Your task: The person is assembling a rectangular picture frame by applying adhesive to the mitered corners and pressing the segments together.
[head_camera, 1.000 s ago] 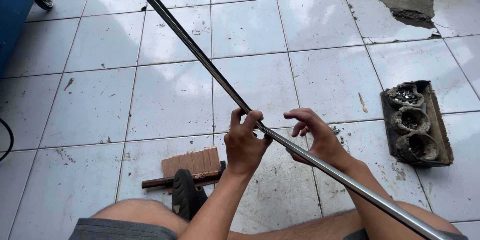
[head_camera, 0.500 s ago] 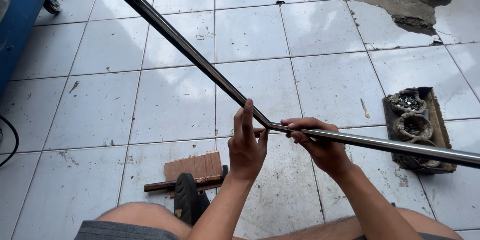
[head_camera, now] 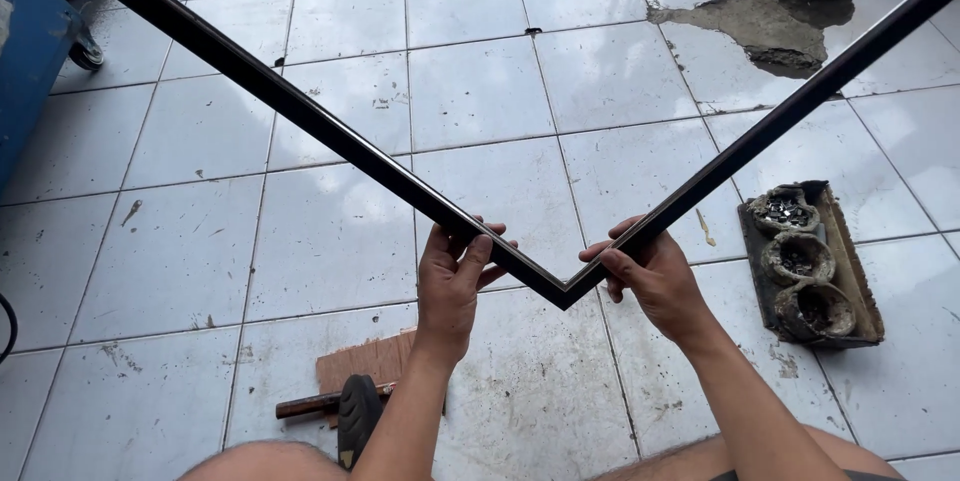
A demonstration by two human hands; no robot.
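- Your left hand (head_camera: pixel 452 276) is wrapped around one dark metal bar (head_camera: pixel 300 111), close to the corner (head_camera: pixel 563 293).
- Your right hand (head_camera: pixel 652 276) is closed tight on the other dark bar (head_camera: pixel 790 106), just beside that corner.
- The two bars meet in a V above the tiled floor (head_camera: pixel 330 241).
- A tray of small parts (head_camera: pixel 810 261) sits near your right hand.
- A hammer (head_camera: pixel 345 406) lies on a wood piece (head_camera: pixel 370 359) by your knee.

White floor tiles (head_camera: pixel 330 241) show a broken patch (head_camera: pixel 770 26); a tray with 3 cups (head_camera: pixel 810 261) sits right, a blue cabinet (head_camera: pixel 30 71) left.
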